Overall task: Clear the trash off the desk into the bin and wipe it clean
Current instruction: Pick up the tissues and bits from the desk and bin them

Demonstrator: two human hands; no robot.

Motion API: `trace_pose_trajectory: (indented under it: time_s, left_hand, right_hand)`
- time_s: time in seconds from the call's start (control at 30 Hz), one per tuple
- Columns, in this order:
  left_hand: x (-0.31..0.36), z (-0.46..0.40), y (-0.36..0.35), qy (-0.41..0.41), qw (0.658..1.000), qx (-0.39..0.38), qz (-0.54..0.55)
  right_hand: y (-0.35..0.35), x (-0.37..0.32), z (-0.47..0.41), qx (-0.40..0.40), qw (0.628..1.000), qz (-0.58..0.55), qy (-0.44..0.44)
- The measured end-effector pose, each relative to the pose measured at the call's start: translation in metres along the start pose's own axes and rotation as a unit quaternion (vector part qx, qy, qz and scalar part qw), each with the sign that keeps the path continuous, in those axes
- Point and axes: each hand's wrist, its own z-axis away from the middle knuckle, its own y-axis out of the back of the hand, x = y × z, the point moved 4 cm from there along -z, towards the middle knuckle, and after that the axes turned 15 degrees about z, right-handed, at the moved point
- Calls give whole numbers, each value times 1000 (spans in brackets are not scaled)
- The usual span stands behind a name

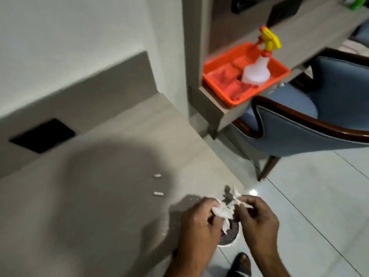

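Both hands, L (pixel 196 216) & R (pixel 257 216), fingers pinched on crumpled tissue (pixel 229 206) over bin (pixel 229 234)

A blue chair (pixel 311 124) with dark wooden arms stands on the pale tiled floor (pixel 319 196). A black rectangular panel (pixel 43 135) sits in the grey wall strip below the white wall (pixel 69 37).

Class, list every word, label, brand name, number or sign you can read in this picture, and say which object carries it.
None: no readable text appears anywhere in the picture.
White plastic spray bottle with yellow trigger: no label shows.
Orange plastic tray: plain.
Crumpled white paper scraps held by both hands: no print can be made out; the view is blurred.
Green container at the top edge: too cut off and blurred to read.
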Motion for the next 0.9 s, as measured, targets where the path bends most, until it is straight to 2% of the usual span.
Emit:
trace_pose_trajectory:
  time_s: [0.03,0.1,0.17,0.27,0.37,0.5,0.67,0.77,0.9]
  left_hand:
    - [-10,12,-27,1,999,-32,-23]
    - [-48,29,-77,37,984,-85,-154]
    - [-107,33,-111,140,944,-142,-261]
    - [-207,24,-132,299,902,-154,-272]
    - [-287,8,-141,385,876,-135,-259]
    - [-359,-19,-162,381,870,-143,-277]
    - [-408,-39,-186,388,875,-140,-253]
    - [-412,-42,-194,383,881,-137,-243]
    - [-381,-41,-186,335,904,-85,-252]
  right_hand:
    - [7,30,2,6,999,-16,-41]
    - [9,99,-1,2,992,-45,-121]
    - [-6,166,-8,-33,970,-95,-220]
    - [-43,253,-20,-87,939,-95,-320]
    - [-88,311,-35,-152,928,-21,-339]
    - [-147,355,-60,-173,917,-77,-350]
    - [-190,385,-76,-203,894,-123,-380]
    - [-190,388,-75,-216,881,-144,-396]
    - [-160,378,-70,-137,861,-203,-446]
